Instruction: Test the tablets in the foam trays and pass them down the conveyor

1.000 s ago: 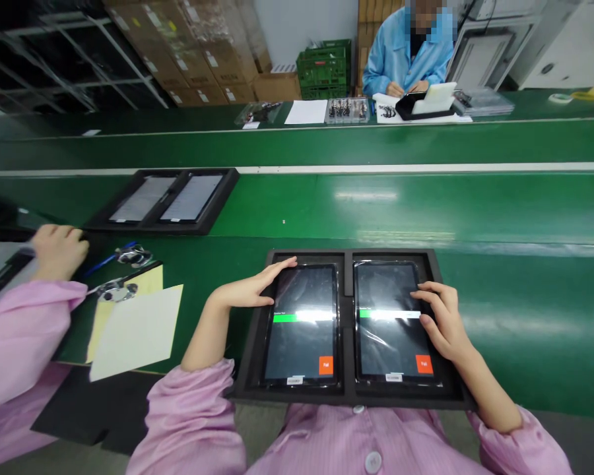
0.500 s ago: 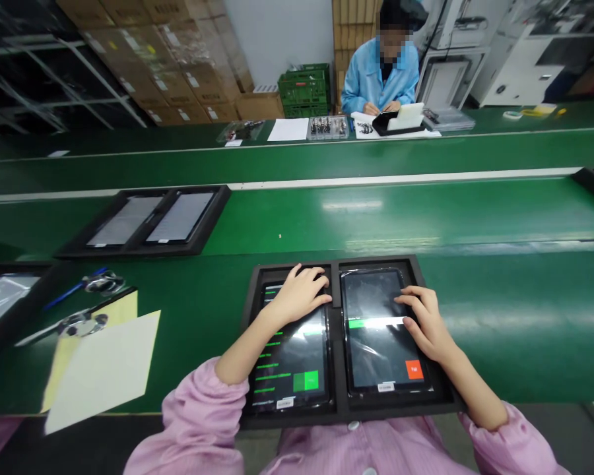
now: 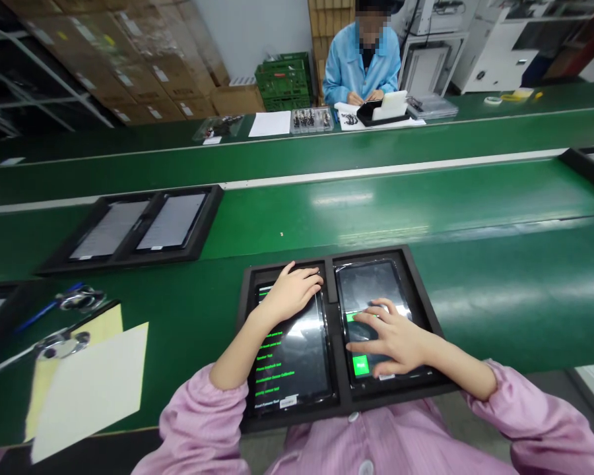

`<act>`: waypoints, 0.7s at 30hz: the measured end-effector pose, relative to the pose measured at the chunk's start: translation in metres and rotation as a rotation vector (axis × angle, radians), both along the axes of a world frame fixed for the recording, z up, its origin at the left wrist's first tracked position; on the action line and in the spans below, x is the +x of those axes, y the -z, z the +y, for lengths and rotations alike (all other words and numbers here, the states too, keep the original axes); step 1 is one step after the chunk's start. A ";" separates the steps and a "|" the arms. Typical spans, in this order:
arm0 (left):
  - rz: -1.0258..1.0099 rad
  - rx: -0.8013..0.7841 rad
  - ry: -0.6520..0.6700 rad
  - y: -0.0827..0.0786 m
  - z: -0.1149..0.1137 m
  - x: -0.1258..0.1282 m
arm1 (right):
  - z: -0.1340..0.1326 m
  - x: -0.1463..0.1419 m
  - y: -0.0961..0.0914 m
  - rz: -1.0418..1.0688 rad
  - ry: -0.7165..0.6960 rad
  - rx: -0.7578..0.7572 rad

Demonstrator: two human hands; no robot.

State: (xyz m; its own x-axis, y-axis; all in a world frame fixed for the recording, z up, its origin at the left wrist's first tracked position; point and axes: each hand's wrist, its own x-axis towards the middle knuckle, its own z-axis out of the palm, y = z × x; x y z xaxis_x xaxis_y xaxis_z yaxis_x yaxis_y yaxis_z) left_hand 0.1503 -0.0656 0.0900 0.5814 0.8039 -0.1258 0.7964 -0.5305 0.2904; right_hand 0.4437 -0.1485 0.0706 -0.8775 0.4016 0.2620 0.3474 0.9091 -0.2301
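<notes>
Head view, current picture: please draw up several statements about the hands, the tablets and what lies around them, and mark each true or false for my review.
1. The left hand is over the upper part of the left tablet. True.
2. The right hand is over the right tablet, its fingers spread. True.
3. The square button on the right tablet is red. False: the button is green.
4. Both tablets lie outside the black tray. False: each sits in its own compartment of the tray.
5. The person across the bench wears a blue jacket. True.
</notes>
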 end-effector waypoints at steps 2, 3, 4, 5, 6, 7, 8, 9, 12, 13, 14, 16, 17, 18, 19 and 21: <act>-0.019 -0.008 -0.005 0.000 0.000 -0.001 | -0.002 0.002 -0.001 0.039 -0.081 -0.040; -0.029 -0.011 -0.010 0.001 0.000 -0.002 | -0.002 0.004 -0.001 0.057 -0.114 -0.054; -0.039 -0.014 -0.014 0.001 0.001 -0.003 | -0.001 0.007 -0.001 0.082 -0.124 -0.059; -0.046 -0.014 -0.016 0.001 0.001 -0.004 | 0.002 0.011 0.000 0.118 -0.094 -0.056; -0.051 -0.011 -0.013 0.000 0.001 -0.004 | 0.005 0.015 0.001 0.168 -0.005 -0.050; -0.053 -0.007 -0.005 0.000 0.001 -0.005 | 0.009 0.020 0.003 0.228 0.147 -0.041; -0.052 -0.002 0.006 0.000 0.000 -0.005 | 0.014 0.025 0.007 0.284 0.351 -0.030; -0.047 0.004 0.017 0.000 0.000 -0.006 | 0.019 0.030 0.011 0.325 0.579 -0.017; -0.011 0.020 0.034 0.000 -0.001 -0.005 | 0.031 0.040 0.028 0.294 1.089 0.010; 0.004 0.026 0.033 0.000 -0.001 -0.004 | 0.033 0.042 0.034 0.248 1.149 0.012; 0.015 0.034 0.031 0.000 -0.002 -0.003 | 0.035 0.043 0.039 0.205 1.170 0.007; 0.024 0.050 0.028 -0.001 -0.002 0.000 | 0.037 0.044 0.047 0.148 1.162 -0.013; 0.027 0.055 0.028 -0.001 -0.003 0.001 | 0.037 0.044 0.049 0.134 1.156 -0.024; 0.031 0.060 0.030 -0.002 -0.003 0.002 | 0.038 0.043 0.051 0.126 1.152 -0.035; 0.037 0.063 0.035 -0.002 -0.003 0.003 | 0.038 0.043 0.052 0.123 1.152 -0.042; 0.048 0.078 0.054 0.000 -0.003 0.003 | 0.039 0.043 0.053 0.121 1.155 -0.037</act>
